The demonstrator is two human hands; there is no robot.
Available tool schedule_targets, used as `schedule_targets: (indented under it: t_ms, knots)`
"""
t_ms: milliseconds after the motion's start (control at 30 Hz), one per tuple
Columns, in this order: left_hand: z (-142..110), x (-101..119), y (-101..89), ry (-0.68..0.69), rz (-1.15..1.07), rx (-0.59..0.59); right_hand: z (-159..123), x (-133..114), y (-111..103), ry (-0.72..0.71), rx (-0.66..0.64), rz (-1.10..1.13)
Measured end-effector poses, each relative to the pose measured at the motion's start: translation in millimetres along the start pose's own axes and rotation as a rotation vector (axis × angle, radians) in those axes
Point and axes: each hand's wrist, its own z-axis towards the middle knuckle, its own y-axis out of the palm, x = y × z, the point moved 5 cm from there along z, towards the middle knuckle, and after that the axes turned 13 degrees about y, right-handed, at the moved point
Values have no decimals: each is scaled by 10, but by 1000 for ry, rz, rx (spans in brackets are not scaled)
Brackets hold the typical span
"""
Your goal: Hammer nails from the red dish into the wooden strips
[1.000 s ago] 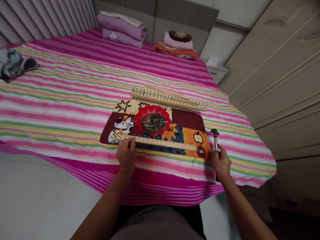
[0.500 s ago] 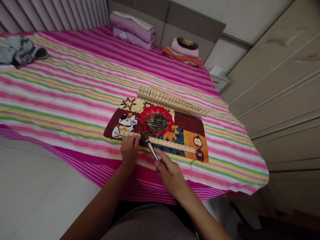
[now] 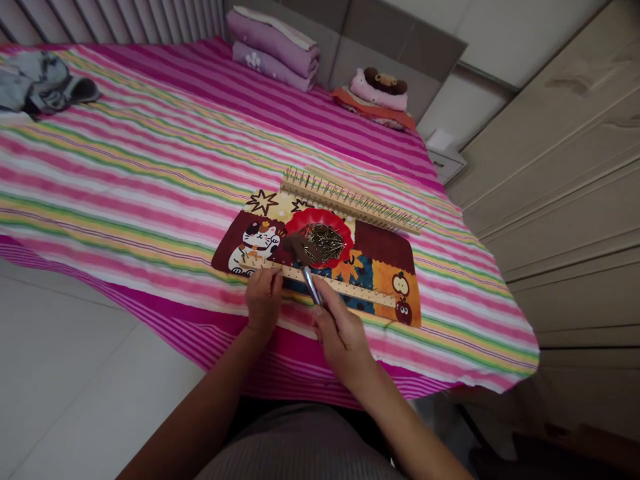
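My right hand (image 3: 344, 337) is closed around the shiny metal handle of a hammer (image 3: 311, 285). The hammer's dark head is blurred, raised in front of the red bowl's left side. My left hand (image 3: 263, 297) is closed in a pinch at the near edge of a narrow wooden strip (image 3: 350, 289), toward its left end. Whatever lies between those fingertips is too small to make out. Small nails stand along the strip. Behind it, a red scalloped bowl (image 3: 346, 225) holds a heap of nails (image 3: 326, 243).
A patterned mat (image 3: 370, 243) lies under the bowl and strip on a striped bedspread (image 3: 150, 160). Wooden strips bristling with nails (image 3: 355, 203) lie along its far edge. Folded purple bedding (image 3: 275, 50), a pink-and-brown stack (image 3: 380, 90) and grey clothes (image 3: 45, 87) sit farther off.
The hammer head has lifted from beside my left fingertips up toward the bowl. My left hand stays at the strip, and the whole view has shifted slightly.
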Motion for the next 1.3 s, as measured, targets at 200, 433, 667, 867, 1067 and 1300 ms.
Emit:
schedule_targets:
  t_ms: [200,433,667,867,1067,1300]
  knots:
    - [2,-4,0,-12,0,-37,-54,39,-141,102,1,152]
    - [48,-11,-20,27,-6,-21,-41,380,-1241,132,489,-45]
    - [80,65,-245,131,38,-50,227,1256,-2223,495,753,-629]
    - [532,335,-527,246,163,-128,185,1691,-2215,637,702,-783]
    - [1197,358,211,411,246,-710,190,1733,-2214,600,714,-791]
    - [1333,196,801,484,467,-1095,197,1739,-2210,615,730,-805]
